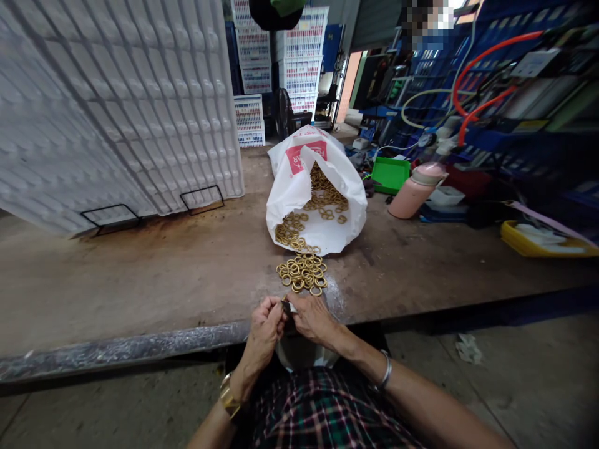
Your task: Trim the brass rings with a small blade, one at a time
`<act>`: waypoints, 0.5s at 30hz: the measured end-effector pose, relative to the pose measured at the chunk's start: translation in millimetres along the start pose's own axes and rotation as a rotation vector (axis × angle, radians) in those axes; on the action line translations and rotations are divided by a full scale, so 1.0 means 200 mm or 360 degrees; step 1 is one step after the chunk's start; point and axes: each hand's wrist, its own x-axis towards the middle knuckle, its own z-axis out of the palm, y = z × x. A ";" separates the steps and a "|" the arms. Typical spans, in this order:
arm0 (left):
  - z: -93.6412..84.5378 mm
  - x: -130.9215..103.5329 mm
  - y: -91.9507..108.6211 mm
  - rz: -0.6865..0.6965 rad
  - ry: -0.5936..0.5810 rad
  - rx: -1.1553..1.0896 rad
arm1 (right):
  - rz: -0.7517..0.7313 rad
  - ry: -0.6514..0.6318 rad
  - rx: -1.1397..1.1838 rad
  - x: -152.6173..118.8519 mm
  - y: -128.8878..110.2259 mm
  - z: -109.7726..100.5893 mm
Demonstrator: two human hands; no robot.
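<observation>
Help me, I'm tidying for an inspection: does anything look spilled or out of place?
A crumpled pale scrap lies on the floor, apparently litter. Brownish stains mark the table by the black wire frames. Gold-coloured rings lie outside the open white bag, perhaps deliberately.

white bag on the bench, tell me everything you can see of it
The white bag looks like thin, creased plastic, with a red, white-lettered patch on its upper side. It lies slumped on the brown workbench, its wide mouth open toward the person. Gold-coloured rings lie inside, and more lie just outside its lower edge. Neither left hand nor right hand touches it.
</observation>
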 end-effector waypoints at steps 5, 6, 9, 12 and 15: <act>0.00 -0.02 -0.01 0.0024 -0.0018 0.0009 | 0.0149 -0.0137 -0.0176 0.02 -0.03 -0.03; 0.00 -0.03 0.00 0.0018 -0.0036 -0.0003 | 0.0188 -0.0136 -0.0199 0.02 -0.02 -0.04; 0.01 -0.08 0.02 -0.0014 -0.0125 -0.0019 | 0.0317 -0.0081 -0.0217 0.03 0.01 -0.06; 0.01 -0.10 0.04 -0.0055 -0.0203 -0.0168 | 0.0344 0.0062 -0.0206 0.05 0.05 -0.10; 0.00 -0.07 0.03 -0.0134 -0.0181 -0.0427 | 0.0287 0.0188 -0.0234 0.10 0.06 -0.13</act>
